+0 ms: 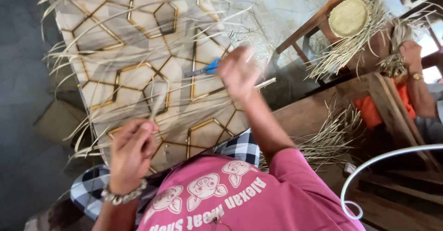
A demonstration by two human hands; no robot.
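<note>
Long pale dried leaf strips [138, 55] lie fanned across a table top [152, 9] patterned with gold-edged hexagons. My left hand [131, 150], with a beaded bracelet at the wrist, pinches the end of one thin strip [157, 104] that rises from its fingertips. Further out over the table, my right hand [237, 72] is blurred by motion and closed around a few strips that stick out past its fingers. Blue-handled scissors [205, 68] lie on the table just left of my right hand.
Another person's hand [410, 53] with a wristwatch holds a straw bundle at the upper right. A round woven disc [348, 16] with loose ends rests on a wooden chair. More strips [330, 136] lie on a wooden bench. A white curved tube [383, 159] is at the lower right.
</note>
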